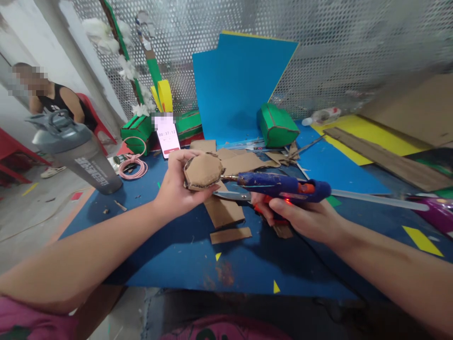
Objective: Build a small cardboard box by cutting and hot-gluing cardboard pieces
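My left hand (179, 186) is closed around a small many-sided cardboard box (204, 170), its flat top facing up. A blue hot glue gun (276, 185) lies across my right hand (304, 215), whose fingers wrap its handle. Its metal nozzle meets the right edge of the box, and a red light glows on its body. Out of its back end sticks a long whitish glue stick (375, 198). Beneath the gun, a pair of scissors (231, 195) rests on cut cardboard pieces (224, 212); the handles are partly hidden by my right hand.
A grey shaker bottle (79, 151) and a coiled pink cable (132, 167) stand at the left. Behind are a phone (166, 137), green cardboard boxes (278, 125) and blue sheets (240, 89). Cardboard strips (389, 158) lie at right. A person (67, 101) sits far left.
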`<state>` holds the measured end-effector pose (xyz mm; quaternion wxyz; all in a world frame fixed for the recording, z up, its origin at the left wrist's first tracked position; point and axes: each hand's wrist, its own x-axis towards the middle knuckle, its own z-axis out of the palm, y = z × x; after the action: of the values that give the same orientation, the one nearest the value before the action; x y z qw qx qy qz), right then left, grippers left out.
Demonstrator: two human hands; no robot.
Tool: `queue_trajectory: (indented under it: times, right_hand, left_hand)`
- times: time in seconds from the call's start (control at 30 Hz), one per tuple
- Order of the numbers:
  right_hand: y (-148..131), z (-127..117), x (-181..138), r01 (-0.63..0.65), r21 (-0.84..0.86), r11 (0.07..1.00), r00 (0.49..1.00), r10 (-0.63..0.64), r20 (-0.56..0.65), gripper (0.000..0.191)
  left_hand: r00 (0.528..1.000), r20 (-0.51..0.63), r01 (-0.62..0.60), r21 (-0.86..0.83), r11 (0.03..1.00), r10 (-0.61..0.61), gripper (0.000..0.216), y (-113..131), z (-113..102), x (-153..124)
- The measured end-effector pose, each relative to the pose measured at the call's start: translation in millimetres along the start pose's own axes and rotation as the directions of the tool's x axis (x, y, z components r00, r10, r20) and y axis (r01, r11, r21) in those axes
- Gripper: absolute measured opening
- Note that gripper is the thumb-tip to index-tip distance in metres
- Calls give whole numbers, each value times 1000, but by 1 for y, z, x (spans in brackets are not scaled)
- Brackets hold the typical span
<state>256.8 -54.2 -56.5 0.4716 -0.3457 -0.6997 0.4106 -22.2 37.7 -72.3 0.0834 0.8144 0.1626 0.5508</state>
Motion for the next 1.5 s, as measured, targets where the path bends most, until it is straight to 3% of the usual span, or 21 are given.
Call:
queue_trajectory:
  times: [0.3,0.43,0.63,0.8,0.97,1.13,1.27,1.5]
  right_hand:
    - [1,1,-1,8,-22,1000,1000,-8,-27,46]
    - [2,-1,1,57,-138,989,998,-61,-25,35]
    - [2,-7,6,367,-470,803,916,-401,31,9]
    - [0,-12,5,427,-605,672,885,-448,126,4]
    - [-5,-14,4,443,-673,592,862,-488,138,7]
    - [0,-20,3,427,-657,621,863,-497,91,12]
    - [3,-22,2,449,-603,659,871,-473,133,12]
    - [-6,-19,-1,348,-616,707,929,-349,125,14]
  left_hand:
    - [998,29,-54,-39,998,55,68,-1,-2,2]
    - [999,44,-19,-66,998,21,70,-2,-5,1]
    - [998,66,15,-61,998,-11,72,-5,-10,-5]
    - [997,83,4,3,1000,-4,73,-5,-14,-7]
    - [997,73,-26,18,1000,24,71,-4,-14,-4]
    - [997,59,-43,37,998,40,72,-4,-13,-3]
    - [999,33,-38,38,999,37,72,-4,-12,-3]
    - [999,1,51,-47,998,-51,73,-3,-10,-5]
